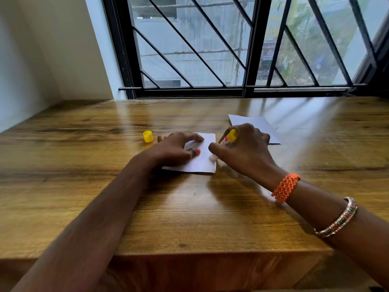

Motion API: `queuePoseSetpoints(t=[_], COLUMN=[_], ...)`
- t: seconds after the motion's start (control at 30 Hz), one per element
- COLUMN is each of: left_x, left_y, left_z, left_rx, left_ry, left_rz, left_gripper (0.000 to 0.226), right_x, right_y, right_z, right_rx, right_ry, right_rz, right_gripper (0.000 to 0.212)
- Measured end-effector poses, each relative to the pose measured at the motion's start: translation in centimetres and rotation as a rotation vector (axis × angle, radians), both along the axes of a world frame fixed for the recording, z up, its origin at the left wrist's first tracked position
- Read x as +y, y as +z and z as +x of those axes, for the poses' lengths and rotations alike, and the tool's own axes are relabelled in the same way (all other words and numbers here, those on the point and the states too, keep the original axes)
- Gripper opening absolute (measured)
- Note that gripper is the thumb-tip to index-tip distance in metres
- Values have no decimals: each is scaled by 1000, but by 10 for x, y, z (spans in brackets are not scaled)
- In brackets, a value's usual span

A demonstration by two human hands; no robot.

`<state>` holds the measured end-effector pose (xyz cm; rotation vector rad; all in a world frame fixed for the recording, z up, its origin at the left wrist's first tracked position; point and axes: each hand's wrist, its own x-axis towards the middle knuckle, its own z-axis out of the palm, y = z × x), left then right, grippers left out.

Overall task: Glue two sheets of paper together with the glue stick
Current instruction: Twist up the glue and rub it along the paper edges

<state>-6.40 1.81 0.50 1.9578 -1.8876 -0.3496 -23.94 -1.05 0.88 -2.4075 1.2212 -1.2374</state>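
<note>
Her right hand grips the yellow-ended glue stick, white tip on the small paper her left hand presses flat.

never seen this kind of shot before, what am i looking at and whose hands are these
There is no machine here. One camera worn on a person's head looks down at their own two hands over a wooden table. The left hand presses a small paper flat. The right hand grips an uncapped glue stick, its tip on that paper's right edge. The yellow cap stands to the left. A second paper lies behind the right hand.
</note>
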Motion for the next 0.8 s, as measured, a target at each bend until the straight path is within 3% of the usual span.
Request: queuePoseSetpoints(t=[0.6,0.8], left_x=[1,2], left_y=[2,3], left_z=[-2,-5], left_rx=[-40,-43], left_ry=[9,49], left_rz=[24,17], left_gripper=[43,41], right_x=[28,33], right_y=[7,16], right_z=[-13,-13], right_rx=[8,22], right_ry=[72,106], right_rz=[125,257], right_gripper=[33,30])
